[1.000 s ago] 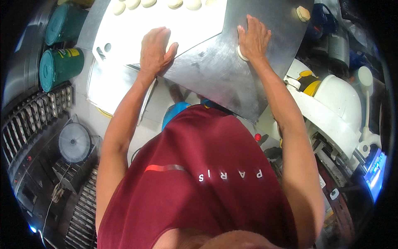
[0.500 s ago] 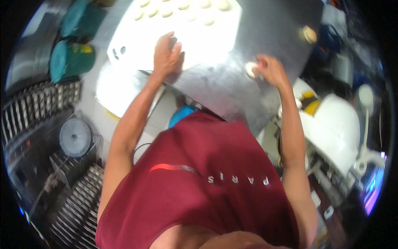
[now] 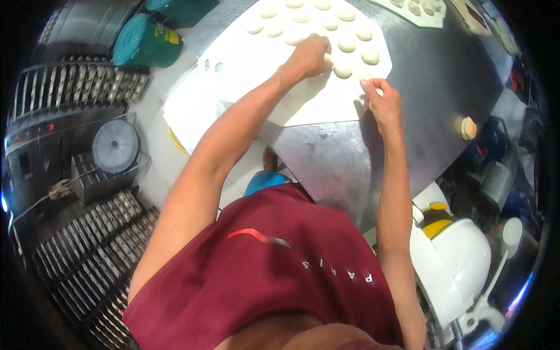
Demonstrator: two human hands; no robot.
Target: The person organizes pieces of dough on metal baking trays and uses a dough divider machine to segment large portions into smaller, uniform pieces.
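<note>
On a white board (image 3: 245,70) over the steel counter, several pale, round dough pieces (image 3: 342,68) lie in loose rows toward the far side. My left hand (image 3: 311,57) is closed at the board's middle among them, fingertips curled down by a piece; whatever they hold is hidden. My right hand (image 3: 382,104) is at the board's right part, thumb and fingers pinched on a pale dough piece that they partly cover.
Another board (image 3: 424,13) with small items lies at the back. A tan lump (image 3: 468,128) sits near the counter's (image 3: 431,81) right edge. Around me are green bins (image 3: 140,44), slatted metal racks (image 3: 81,81), a round grey lid (image 3: 115,146) and a white machine (image 3: 455,268).
My right hand has carried a dough piece from the bare steel onto the board. My left hand has moved farther onto the board and curled. The view has shifted toward the board.
</note>
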